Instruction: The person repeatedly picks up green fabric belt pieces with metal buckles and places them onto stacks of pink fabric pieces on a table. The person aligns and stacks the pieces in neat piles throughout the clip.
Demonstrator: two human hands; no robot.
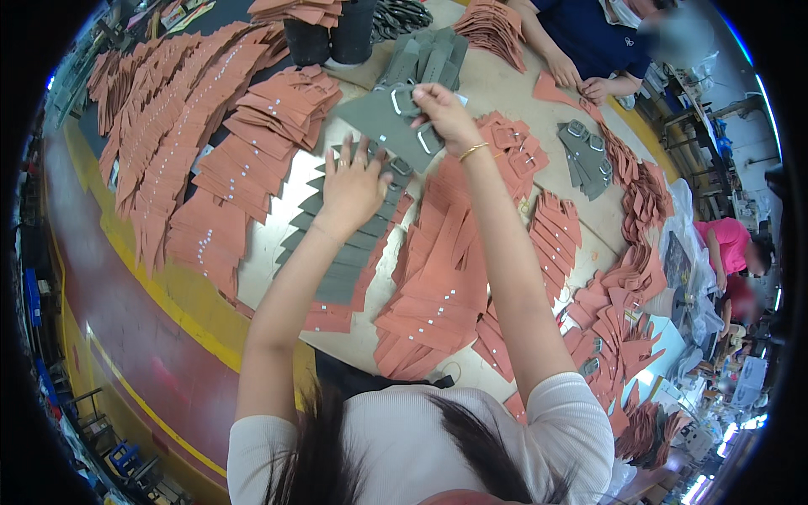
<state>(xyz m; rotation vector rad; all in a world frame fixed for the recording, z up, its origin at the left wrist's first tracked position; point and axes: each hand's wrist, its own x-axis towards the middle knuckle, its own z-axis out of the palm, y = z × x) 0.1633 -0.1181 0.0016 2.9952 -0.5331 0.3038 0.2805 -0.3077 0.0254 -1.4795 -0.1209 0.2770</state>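
Observation:
My right hand [443,114] is closed on a grey-green pointed strap piece with a metal buckle [383,124], held just above the table. My left hand [352,187] lies flat with fingers spread on an overlapping row of grey-green strap pieces [337,261]. Rows of terracotta strap pieces with small rivets [438,286] lie right of that row, under my right forearm. A gold bracelet sits on my right wrist.
Long fanned rows of terracotta pieces [168,135] cover the left of the table [269,269]. A grey buckled pile [425,59] and black cylinders [328,34] stand at the back. Another person's hands [581,80] work at the far side. More piles [623,311] lie right.

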